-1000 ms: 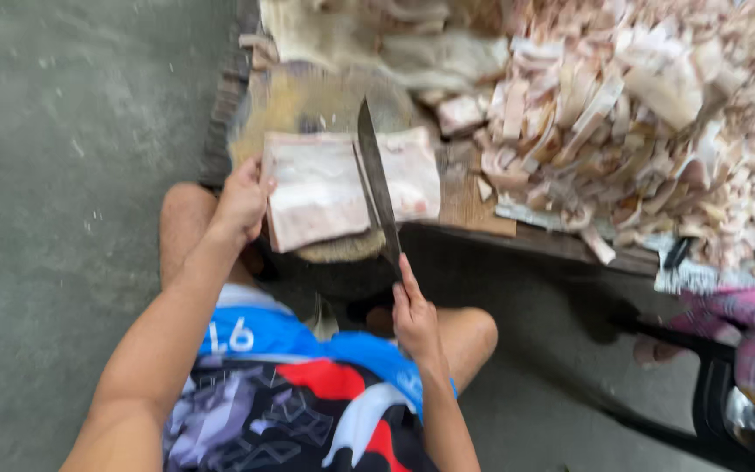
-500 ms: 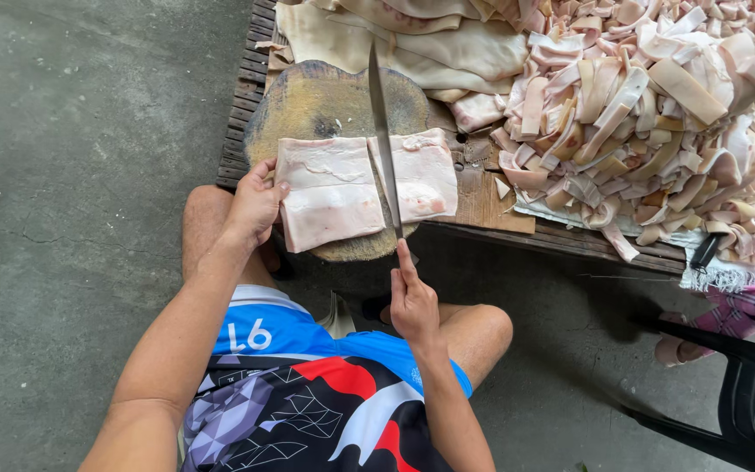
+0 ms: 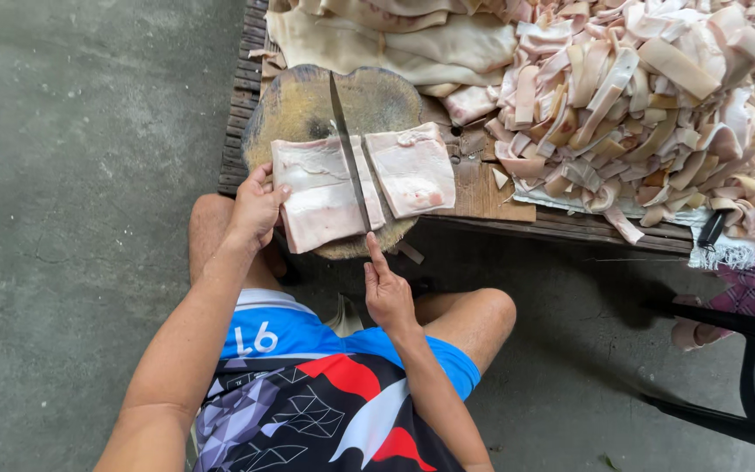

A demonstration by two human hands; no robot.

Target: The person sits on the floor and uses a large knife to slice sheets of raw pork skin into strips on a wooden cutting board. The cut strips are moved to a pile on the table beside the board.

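In the head view, a round wooden chopping block sits at the near left corner of a low slatted wooden bench. On the block lies a slab of pork fat with skin, already parted into two: a left piece hanging over the block's near edge, and a right piece just beside it. The long knife stands in the gap between them, blade running from the block's far side toward the person. The right hand is closed around the handle at the block's near edge, forefinger stretched along it. The left hand presses the left piece's outer edge, fingers curled on top.

Judging by this, one cut is through and both pieces are still wide. To the right of the block a large heap of cut strips covers the bench; behind the block lie uncut sheets of skin, so plenty seems left.

Against the earlier frames, the slab was whole under a raised blade; now the blade is down and the halves lie apart.
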